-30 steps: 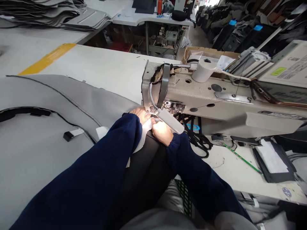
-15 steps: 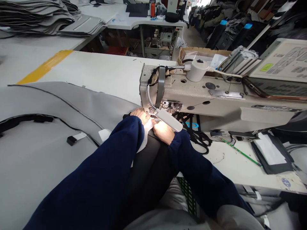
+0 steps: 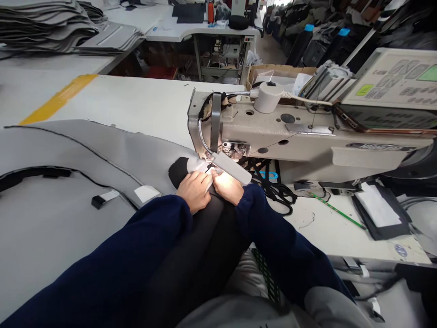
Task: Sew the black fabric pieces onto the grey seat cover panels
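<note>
A sewing machine reaches in from the right, its small lamp lighting the needle area. Just in front of the needle, my left hand is closed on the fabric, fingers bent and thumb toward me. Touching it on the right, my right hand pinches the same work under the lamp. Black fabric hangs from the hands toward my lap. Beyond my left hand lies a black patch beside a pale strip. Large grey fabric with dark seams spreads across the left. The needle tip is hidden.
Black scissors and black straps lie right of the needle. A green stick and dark pieces with white paper rest farther right. A control panel stands above. Stacked grey pieces sit at far left, beyond yellow tape.
My left hand has come back from the needle toward me, uncovering the black patch and pale strip. My right hand stays beside the needle. The view has shifted slightly right.
</note>
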The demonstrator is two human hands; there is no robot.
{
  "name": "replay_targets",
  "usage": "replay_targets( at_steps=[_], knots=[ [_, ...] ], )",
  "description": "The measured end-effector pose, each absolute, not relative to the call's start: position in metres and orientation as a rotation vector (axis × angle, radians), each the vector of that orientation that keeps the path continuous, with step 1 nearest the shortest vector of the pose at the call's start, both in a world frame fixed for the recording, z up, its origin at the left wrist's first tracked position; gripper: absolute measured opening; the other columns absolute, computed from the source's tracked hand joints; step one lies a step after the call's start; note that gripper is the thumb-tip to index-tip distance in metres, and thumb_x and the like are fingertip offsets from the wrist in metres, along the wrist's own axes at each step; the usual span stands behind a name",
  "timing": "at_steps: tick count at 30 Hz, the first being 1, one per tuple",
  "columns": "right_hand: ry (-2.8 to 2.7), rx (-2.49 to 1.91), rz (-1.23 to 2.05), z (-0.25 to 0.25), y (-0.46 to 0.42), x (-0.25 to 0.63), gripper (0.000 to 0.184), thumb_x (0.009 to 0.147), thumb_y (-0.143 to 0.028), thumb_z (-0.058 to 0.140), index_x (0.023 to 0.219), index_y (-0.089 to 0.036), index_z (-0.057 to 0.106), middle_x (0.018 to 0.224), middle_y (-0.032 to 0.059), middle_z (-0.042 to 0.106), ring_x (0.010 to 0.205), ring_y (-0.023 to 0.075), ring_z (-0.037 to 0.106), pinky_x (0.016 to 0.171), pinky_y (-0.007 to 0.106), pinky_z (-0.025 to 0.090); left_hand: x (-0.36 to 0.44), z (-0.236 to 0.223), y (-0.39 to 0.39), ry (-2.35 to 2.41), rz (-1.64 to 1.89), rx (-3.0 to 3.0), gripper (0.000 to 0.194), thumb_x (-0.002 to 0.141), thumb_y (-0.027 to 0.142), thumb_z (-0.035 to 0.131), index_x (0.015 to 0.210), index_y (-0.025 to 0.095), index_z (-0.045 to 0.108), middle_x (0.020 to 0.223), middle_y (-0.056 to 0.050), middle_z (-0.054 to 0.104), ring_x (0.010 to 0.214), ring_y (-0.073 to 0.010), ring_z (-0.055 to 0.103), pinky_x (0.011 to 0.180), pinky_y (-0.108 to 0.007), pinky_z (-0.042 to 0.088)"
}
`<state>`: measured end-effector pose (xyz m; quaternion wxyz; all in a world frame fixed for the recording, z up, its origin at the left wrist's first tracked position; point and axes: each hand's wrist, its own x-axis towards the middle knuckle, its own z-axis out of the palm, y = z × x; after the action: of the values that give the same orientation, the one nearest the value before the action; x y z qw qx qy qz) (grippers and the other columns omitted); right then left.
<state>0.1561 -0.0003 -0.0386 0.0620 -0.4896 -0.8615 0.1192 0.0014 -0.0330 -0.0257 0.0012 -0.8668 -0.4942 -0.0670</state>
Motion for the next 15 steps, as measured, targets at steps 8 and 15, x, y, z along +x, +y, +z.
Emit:
replay_targets(
  at_steps=[8,15],
  knots=[
    [-2.648,-1.47,0.42,-0.038,-0.018,0.181,0.037,0.09,-0.022,0.042,0.122,-0.024,0.061,0.112,0.0079,0.064,0.099,0.0202,0.058,0.079,0.028,0.043,0.003,-0.02,0.01,-1.673,0.21,-2.832,0.042,0.077,0.006,0.041,0.106,0.019,0.068,0.103,-0.009,0.065,0.105,-0.0233,0.055,0.079,-0.031,0.047],
    [-2.622,-1.476,0.426,-0.047,-0.012,0.18,0.037,0.091,-0.021,0.041,0.122,-0.024,0.061,0.111,0.008,0.063,0.1,0.0201,0.057,0.084,0.028,0.041,0.007,-0.005,0.02,-1.87,0.326,-2.762,0.037,0.08,0.014,0.043,0.102,0.025,0.07,0.103,-0.007,0.066,0.1,-0.0249,0.059,0.072,-0.032,0.046]
  ],
)
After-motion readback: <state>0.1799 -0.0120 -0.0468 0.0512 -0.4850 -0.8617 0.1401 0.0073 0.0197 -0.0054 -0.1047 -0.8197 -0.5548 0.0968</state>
